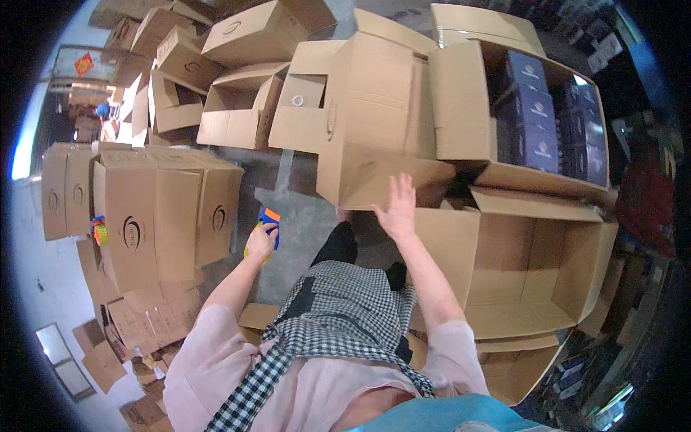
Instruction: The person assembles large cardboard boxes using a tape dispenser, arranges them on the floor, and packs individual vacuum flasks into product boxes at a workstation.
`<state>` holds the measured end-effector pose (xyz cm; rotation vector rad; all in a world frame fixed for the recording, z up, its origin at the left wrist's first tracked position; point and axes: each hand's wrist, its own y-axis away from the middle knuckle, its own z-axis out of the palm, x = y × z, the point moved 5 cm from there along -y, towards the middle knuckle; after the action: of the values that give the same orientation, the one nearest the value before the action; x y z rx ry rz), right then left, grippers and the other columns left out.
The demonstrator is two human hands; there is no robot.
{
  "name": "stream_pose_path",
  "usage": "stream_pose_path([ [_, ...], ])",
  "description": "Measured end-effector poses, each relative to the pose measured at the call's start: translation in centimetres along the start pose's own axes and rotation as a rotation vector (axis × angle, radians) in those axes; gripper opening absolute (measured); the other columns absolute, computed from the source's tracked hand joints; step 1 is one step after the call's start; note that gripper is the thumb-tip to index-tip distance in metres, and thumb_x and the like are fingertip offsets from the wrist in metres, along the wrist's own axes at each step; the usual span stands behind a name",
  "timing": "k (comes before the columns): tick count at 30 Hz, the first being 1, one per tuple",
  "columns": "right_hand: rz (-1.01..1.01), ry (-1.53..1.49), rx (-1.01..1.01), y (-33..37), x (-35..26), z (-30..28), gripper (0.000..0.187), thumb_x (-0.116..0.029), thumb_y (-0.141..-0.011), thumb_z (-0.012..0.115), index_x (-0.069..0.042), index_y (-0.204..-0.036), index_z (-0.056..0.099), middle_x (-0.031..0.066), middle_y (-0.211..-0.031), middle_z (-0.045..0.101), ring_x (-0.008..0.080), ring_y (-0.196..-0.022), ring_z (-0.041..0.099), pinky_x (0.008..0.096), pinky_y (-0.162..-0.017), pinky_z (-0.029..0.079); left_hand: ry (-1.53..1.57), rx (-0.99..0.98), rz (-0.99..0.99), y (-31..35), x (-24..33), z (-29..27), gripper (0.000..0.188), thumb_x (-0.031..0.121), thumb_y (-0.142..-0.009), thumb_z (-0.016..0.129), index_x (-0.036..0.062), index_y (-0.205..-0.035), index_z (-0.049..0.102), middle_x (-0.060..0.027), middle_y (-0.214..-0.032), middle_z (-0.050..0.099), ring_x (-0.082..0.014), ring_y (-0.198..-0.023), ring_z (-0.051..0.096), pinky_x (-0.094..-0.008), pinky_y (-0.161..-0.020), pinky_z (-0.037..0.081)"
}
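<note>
Left hand is gripping a tape dispenser; open right hand is seemingly steadying a box by its near edge, needing firm contact next.

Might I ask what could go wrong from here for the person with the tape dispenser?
The bare right hand is at the edge of the open carton, which might nick the skin. The tape dispenser in the left hand could scrape the large carton if swung outward. With boxes crowding the floor, a step could catch.
</note>
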<state>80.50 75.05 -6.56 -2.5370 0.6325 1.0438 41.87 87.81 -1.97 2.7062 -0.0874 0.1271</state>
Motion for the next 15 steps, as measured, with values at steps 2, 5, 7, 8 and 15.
stream_pose_path([
  [2,-0.190,0.244,-0.110,-4.8,-3.1,6.7,0.048,-0.020,-0.085,0.061,-0.007,-0.130,0.054,0.0212,-0.142,0.043,0.0388,-0.137,0.032,0.0567,-0.113,0.020,0.027,-0.070,-0.011,-2.3,-3.9,1.2,0.028,0.032,-0.084,0.066,0.0204,-0.110,0.070,-0.0183,-0.101,0.068,-0.0346,-0.097,0.065,-0.0440,-0.083,0.051],
  [5,-0.343,0.583,-0.417,-10.4,-3.0,16.0,0.039,-0.019,-0.086,0.055,-0.011,-0.124,0.058,0.0170,-0.142,0.044,0.0348,-0.136,0.034,0.0585,-0.114,0.018,0.123,-0.239,0.034,-5.3,-5.8,2.9,0.028,0.032,-0.084,0.067,0.0213,-0.109,0.071,-0.0178,-0.104,0.068,-0.0355,-0.100,0.064,-0.0421,-0.087,0.051],
  [7,-0.328,0.712,-0.647,-12.5,-1.7,18.4,0.033,-0.019,-0.084,0.054,-0.012,-0.115,0.063,0.0138,-0.134,0.052,0.0308,-0.133,0.039,0.0580,-0.114,0.017,0.220,-0.299,0.058,-7.2,-7.5,3.3,0.029,0.033,-0.083,0.067,0.0211,-0.110,0.071,-0.0178,-0.104,0.068,-0.0355,-0.100,0.064,-0.0415,-0.088,0.050],
  [8,-0.344,0.754,-0.657,-13.6,-1.8,18.2,0.030,-0.019,-0.083,0.056,-0.012,-0.111,0.064,0.0123,-0.127,0.057,0.0292,-0.131,0.041,0.0577,-0.115,0.016,0.291,-0.346,0.012,-8.6,-7.5,2.6,0.029,0.032,-0.083,0.068,0.0209,-0.110,0.071,-0.0181,-0.104,0.068,-0.0352,-0.100,0.064,-0.0409,-0.089,0.050],
  [15,-0.664,0.540,-0.738,-20.8,-17.3,12.0,0.023,-0.028,-0.075,0.071,-0.012,-0.088,0.061,0.0061,-0.083,0.064,0.0241,-0.078,0.064,0.0405,-0.067,0.050,0.481,-0.194,-0.099,-20.1,-16.2,-0.2,0.030,0.031,-0.084,0.068,0.0169,-0.111,0.071,-0.0149,-0.109,0.068,-0.0309,-0.103,0.065,-0.0383,-0.089,0.049],
])
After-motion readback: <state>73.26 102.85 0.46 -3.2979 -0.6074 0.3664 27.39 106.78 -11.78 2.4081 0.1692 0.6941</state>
